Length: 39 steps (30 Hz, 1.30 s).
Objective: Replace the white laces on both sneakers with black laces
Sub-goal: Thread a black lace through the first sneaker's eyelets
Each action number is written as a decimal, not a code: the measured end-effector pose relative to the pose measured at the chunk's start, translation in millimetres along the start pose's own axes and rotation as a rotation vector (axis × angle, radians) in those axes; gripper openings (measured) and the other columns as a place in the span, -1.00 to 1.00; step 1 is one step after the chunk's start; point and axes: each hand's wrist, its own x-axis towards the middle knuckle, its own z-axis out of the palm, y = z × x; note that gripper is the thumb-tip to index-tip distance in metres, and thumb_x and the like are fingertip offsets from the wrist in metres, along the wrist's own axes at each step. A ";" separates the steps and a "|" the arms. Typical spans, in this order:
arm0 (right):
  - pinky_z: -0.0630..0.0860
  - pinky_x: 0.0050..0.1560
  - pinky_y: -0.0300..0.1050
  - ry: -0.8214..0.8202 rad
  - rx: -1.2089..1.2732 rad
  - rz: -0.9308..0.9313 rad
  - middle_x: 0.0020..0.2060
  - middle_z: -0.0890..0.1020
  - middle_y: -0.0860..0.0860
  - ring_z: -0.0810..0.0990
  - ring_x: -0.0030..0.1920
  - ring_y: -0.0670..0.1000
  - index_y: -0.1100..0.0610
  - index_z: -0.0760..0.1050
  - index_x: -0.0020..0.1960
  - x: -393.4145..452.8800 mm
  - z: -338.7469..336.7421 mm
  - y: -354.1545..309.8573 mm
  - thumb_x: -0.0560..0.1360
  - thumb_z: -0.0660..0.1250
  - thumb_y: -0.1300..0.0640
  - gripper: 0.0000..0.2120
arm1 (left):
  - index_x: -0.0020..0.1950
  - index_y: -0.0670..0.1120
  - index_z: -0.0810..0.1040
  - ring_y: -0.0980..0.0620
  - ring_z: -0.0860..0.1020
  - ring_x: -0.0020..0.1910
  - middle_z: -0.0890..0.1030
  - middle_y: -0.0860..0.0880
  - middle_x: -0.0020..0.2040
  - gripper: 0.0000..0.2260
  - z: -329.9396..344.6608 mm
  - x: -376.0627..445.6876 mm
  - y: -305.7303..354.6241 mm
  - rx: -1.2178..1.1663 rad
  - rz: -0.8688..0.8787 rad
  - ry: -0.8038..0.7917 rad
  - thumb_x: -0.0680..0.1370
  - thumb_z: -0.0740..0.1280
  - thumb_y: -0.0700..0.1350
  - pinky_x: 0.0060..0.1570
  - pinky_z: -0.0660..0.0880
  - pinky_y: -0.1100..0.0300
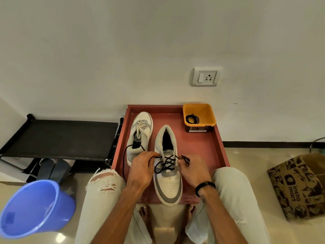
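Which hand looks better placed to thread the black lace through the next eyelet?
Probably the right hand: it pinches the short lace tip beside the near sneaker's right eyelets. The left hand holds the black lace's long trailing end.

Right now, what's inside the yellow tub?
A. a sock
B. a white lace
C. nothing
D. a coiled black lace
D: a coiled black lace lies in the yellow tub at the tray's far right corner.
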 end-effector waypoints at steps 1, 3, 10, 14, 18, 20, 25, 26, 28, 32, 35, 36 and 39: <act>0.35 -0.40 -0.40 -0.021 -0.032 0.014 -0.43 0.51 -0.15 0.43 -0.42 -0.22 0.02 0.50 -0.29 -0.5 4.9 2.8 0.59 0.39 0.12 -0.72 | 0.21 -0.07 0.69 0.13 0.63 0.04 0.68 0.02 0.09 -0.78 -0.2 0.4 -0.1 -0.007 -0.004 0.000 0.62 0.35 -0.26 0.13 0.60 0.22; 0.34 -0.41 -0.38 0.003 -0.032 0.028 -0.38 0.52 -0.13 0.44 -0.38 -0.19 0.04 0.52 -0.25 1.3 7.4 4.6 0.60 0.38 0.12 -0.76 | 0.21 -0.06 0.69 0.16 0.62 0.02 0.68 0.03 0.08 -0.80 -0.5 1.0 1.2 -0.014 -0.016 -0.006 0.62 0.38 -0.23 0.08 0.56 0.35; 0.57 -0.10 -0.07 0.259 0.733 0.318 -0.09 0.72 0.12 0.67 -0.09 0.07 0.12 0.58 -0.04 16.1 0.7 6.1 0.63 0.33 0.12 -0.89 | 0.16 -0.06 0.68 0.14 0.59 0.01 0.63 0.05 0.05 -0.85 -1.6 3.2 1.7 0.012 -0.029 -0.001 0.63 0.37 -0.20 0.10 0.59 0.22; 0.59 -0.07 -0.05 0.284 1.327 0.415 -0.01 0.74 0.18 0.73 -0.04 0.10 0.12 0.47 0.06 15.6 -14.6 -3.3 0.69 0.25 0.18 -0.95 | 0.12 -0.03 0.63 0.16 0.58 -0.03 0.61 0.09 0.00 -0.88 -4.7 3.4 2.2 0.030 -0.024 0.011 0.65 0.34 -0.19 0.02 0.60 0.19; 0.60 0.11 0.10 0.300 1.480 0.399 -0.08 0.72 0.16 0.73 -0.06 0.13 0.11 0.48 -0.01 16.1 -20.0 -6.3 0.69 0.25 0.18 -0.90 | 0.13 0.00 0.61 0.16 0.56 -0.04 0.59 0.11 0.01 -0.89 -8.9 0.3 4.9 0.088 -0.010 -0.022 0.67 0.31 -0.14 -0.02 0.59 0.16; 0.59 0.13 0.11 0.311 1.527 0.394 -0.12 0.71 0.14 0.72 -0.08 0.13 0.11 0.49 -0.04 16.9 -20.8 -6.8 0.68 0.26 0.19 -0.88 | 0.12 0.00 0.61 0.16 0.56 -0.05 0.58 0.12 0.01 -0.89 -10.2 -1.5 4.9 0.107 -0.016 -0.029 0.67 0.30 -0.14 -0.04 0.60 0.12; 0.63 0.09 0.05 0.291 1.513 0.384 -0.07 0.71 0.14 0.71 -0.04 0.12 0.11 0.52 -0.03 19.2 -24.4 -5.5 0.66 0.30 0.18 -0.91 | 0.16 0.02 0.61 0.14 0.56 -0.08 0.60 0.12 0.06 -0.87 -14.0 -3.5 6.1 0.114 -0.082 0.005 0.67 0.30 -0.10 -0.08 0.57 0.15; 0.62 0.03 0.01 0.325 1.386 0.394 -0.08 0.70 0.12 0.70 -0.07 0.09 0.09 0.54 -0.02 19.1 -23.0 -3.5 0.65 0.33 0.17 -0.93 | 0.16 0.02 0.62 0.14 0.56 -0.12 0.61 0.12 0.06 -0.88 -14.1 -3.1 6.2 0.104 -0.087 0.017 0.67 0.31 -0.10 -0.10 0.55 0.19; 0.59 -0.04 -0.06 0.409 1.005 0.393 -0.05 0.66 0.07 0.65 -0.06 0.04 0.03 0.59 0.07 17.4 -21.7 0.2 0.59 0.41 0.13 -0.93 | 0.15 0.01 0.63 0.16 0.56 -0.16 0.62 0.12 0.04 -0.88 -15.0 -2.1 6.8 0.067 -0.099 0.041 0.66 0.33 -0.12 -0.14 0.51 0.32; 0.56 0.21 -0.04 0.389 0.646 0.312 0.19 0.56 0.00 0.58 0.11 -0.07 0.02 0.44 0.43 13.2 -21.0 2.8 0.55 0.44 0.17 -0.53 | 0.16 -0.03 0.65 0.21 0.59 -0.09 0.63 0.10 0.03 -0.88 -17.8 0.4 13.4 -0.043 -0.090 0.098 0.64 0.38 -0.13 -0.11 0.51 0.46; 0.56 0.28 0.03 0.335 0.589 0.265 0.20 0.57 0.00 0.63 0.15 0.00 0.01 0.39 0.48 13.6 -16.2 -0.2 0.59 0.34 0.26 -0.51 | 0.19 -0.02 0.63 0.19 0.60 -0.06 0.60 0.12 0.07 -0.86 -18.1 -1.2 19.1 -0.060 -0.045 0.165 0.64 0.37 -0.10 -0.09 0.57 0.37; 0.59 0.25 0.05 0.314 0.622 0.259 0.14 0.61 0.01 0.67 0.09 0.02 0.02 0.40 0.47 13.2 -14.4 -1.8 0.62 0.29 0.27 -0.55 | 0.20 -0.01 0.63 0.19 0.60 -0.07 0.59 0.11 0.09 -0.85 -17.5 -2.6 20.1 -0.041 -0.043 0.182 0.64 0.37 -0.08 -0.09 0.59 0.34; 0.66 0.09 0.04 0.252 0.672 0.204 -0.17 0.72 0.03 0.73 -0.17 -0.03 0.07 0.52 0.34 8.3 -12.6 -9.2 0.71 0.18 0.16 -0.75 | 0.20 0.01 0.64 0.20 0.59 -0.23 0.57 0.13 0.14 -0.83 -16.6 -6.2 24.3 0.040 -0.078 0.214 0.63 0.37 -0.01 -0.22 0.54 0.39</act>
